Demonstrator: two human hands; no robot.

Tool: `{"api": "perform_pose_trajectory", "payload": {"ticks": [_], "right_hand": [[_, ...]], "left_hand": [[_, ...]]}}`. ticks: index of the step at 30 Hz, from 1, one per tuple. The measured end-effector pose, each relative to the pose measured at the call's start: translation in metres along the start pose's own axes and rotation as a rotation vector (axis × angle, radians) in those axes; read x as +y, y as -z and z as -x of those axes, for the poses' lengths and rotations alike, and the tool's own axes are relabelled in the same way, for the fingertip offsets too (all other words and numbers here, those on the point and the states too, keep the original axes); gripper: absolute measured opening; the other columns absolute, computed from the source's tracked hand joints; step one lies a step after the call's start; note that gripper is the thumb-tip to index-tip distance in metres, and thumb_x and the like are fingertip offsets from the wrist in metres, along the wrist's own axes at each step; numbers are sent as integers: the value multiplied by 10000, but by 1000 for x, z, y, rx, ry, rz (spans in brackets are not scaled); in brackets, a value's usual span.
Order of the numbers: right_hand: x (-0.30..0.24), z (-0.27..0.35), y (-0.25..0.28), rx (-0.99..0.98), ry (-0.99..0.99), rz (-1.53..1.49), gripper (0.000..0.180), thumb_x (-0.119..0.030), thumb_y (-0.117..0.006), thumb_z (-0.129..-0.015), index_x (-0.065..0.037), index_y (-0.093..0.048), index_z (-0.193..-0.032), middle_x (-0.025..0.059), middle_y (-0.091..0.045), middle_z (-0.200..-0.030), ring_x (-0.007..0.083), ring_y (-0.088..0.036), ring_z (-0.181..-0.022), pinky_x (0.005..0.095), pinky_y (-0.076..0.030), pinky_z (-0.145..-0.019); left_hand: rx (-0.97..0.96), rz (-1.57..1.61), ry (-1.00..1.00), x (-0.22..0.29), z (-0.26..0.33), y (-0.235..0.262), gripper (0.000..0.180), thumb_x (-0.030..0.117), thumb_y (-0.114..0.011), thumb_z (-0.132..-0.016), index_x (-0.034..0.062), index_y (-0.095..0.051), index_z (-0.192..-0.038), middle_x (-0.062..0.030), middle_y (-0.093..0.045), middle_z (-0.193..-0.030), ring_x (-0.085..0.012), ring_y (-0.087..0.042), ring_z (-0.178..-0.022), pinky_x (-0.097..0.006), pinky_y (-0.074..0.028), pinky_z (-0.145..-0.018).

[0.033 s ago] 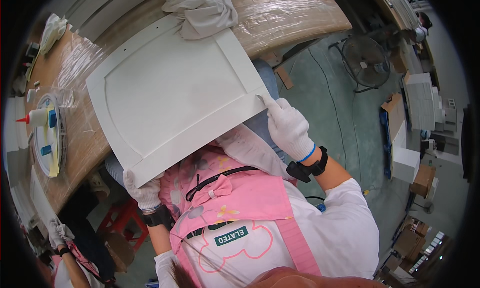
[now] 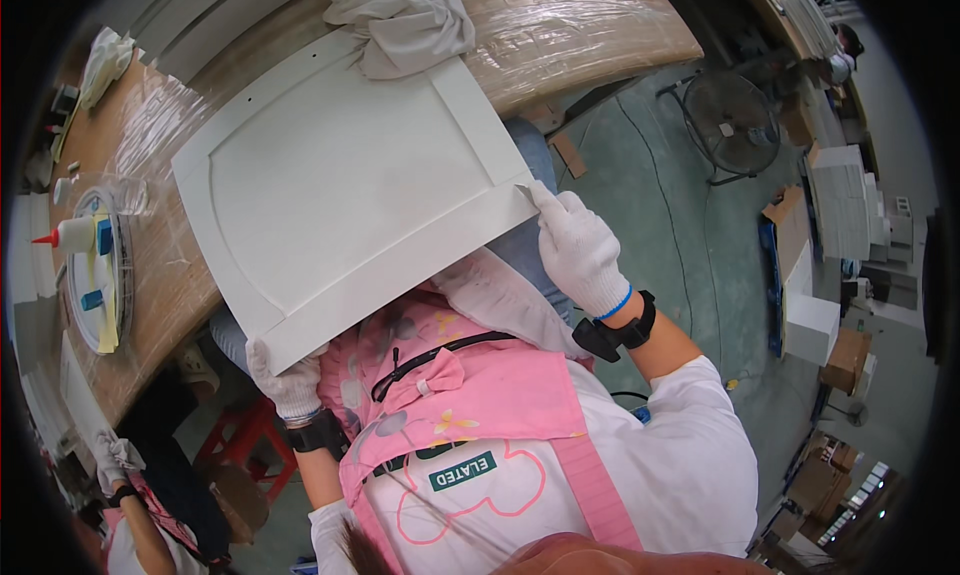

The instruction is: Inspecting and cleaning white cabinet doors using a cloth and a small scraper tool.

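Observation:
A white framed panel (image 2: pixel 340 185), like a cabinet door with a recessed middle, lies tilted across the table edge and my lap. My left hand (image 2: pixel 285 380), in a white knit glove, is closed on its near left corner, thumb on top and fingers underneath. At the panel's right edge my gloved right hand (image 2: pixel 580 250) pinches a small grey metal blade (image 2: pixel 524 191), its tip against the frame near the corner. Most of the blade is hidden by the fingers. A crumpled off-white cloth (image 2: pixel 405 20) covers part of the panel's far edge.
The plastic-wrapped table (image 2: pixel 590 25) curves around ahead and left. On its left stand a round lidded tub (image 2: pixel 122 275) and a red-tipped bottle (image 2: pixel 72 237). A co-worker's gloved hand (image 2: pixel 115 455) holds another panel at lower left. A floor fan (image 2: pixel 730 125) stands right.
My right hand has shifted slightly right and up along the panel's edge with the blade. The co-worker's hand at lower left has moved a little. My left hand stays put.

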State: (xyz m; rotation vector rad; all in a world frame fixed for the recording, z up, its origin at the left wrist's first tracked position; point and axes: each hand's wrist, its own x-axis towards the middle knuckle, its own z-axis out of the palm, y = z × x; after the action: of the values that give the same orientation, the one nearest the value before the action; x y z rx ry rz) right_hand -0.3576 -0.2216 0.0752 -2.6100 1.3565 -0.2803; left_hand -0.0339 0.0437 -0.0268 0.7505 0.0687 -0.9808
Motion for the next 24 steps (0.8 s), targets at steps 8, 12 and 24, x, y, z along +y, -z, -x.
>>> {"api": "perform_pose_trajectory", "payload": {"ticks": [8, 12, 24], "right_hand": [[0, 3, -3, 37, 9, -3, 466, -76, -568, -851, -121, -553, -1315, 117, -584, -873, 332, -624, -676, 435, -511, -598], [0, 3, -2, 19, -18, -12, 479, -48, -571, -843, -98, -562, -1319, 128, -594, -896, 342, -621, -712, 431, -510, -634], [4, 3, -6, 83, 84, -10, 470, -93, -577, -852, -128, -533, -1319, 105, -586, -862, 316, -627, -624, 423, -509, -539]], "left_hand": [[-41, 17, -7, -1, 0, 0, 655, 419, -561, -912, 39, -401, -1420, -172, -574, -1281, -389, -639, -1030, -548, -598, -675], [-40, 33, -3, -3, 1, 3, 662, 415, -555, -914, 33, -389, -1428, -179, -561, -1303, -403, -630, -1058, -561, -604, -682], [-29, 13, -21, -3, 0, 2, 667, 408, -563, -907, 31, -385, -1428, -182, -559, -1299, -395, -639, -1035, -540, -615, -650]]}}
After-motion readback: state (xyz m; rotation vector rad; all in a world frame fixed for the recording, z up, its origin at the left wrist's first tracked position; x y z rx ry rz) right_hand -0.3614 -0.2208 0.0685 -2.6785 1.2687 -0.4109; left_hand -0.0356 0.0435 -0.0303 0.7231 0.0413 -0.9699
